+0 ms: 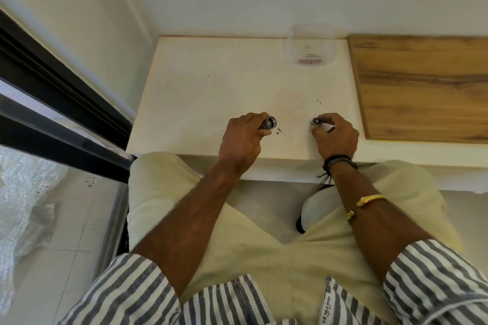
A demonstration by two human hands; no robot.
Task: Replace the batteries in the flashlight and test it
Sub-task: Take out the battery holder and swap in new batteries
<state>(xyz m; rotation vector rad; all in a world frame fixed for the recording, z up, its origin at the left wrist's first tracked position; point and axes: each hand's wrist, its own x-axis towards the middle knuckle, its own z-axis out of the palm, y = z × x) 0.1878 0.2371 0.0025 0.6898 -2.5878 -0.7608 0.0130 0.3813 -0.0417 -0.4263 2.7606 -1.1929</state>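
Note:
My left hand (pixel 241 137) grips a dark flashlight body (pixel 268 123), whose round open end points to the right over the white table (pixel 200 92). My right hand (pixel 334 134) pinches a small round dark piece (pixel 315 121), probably the flashlight's cap or a battery end; most of it is hidden by my fingers. The two parts are apart, with a gap of table between them. A clear plastic container (pixel 310 45) at the table's back holds some small reddish items, blurred.
A wooden board (pixel 422 87) lies on the right of the table. A wall runs behind the table and a dark window frame (pixel 60 103) stands at the left. Small dark specks dot the tabletop near my hands. My knees sit under the front edge.

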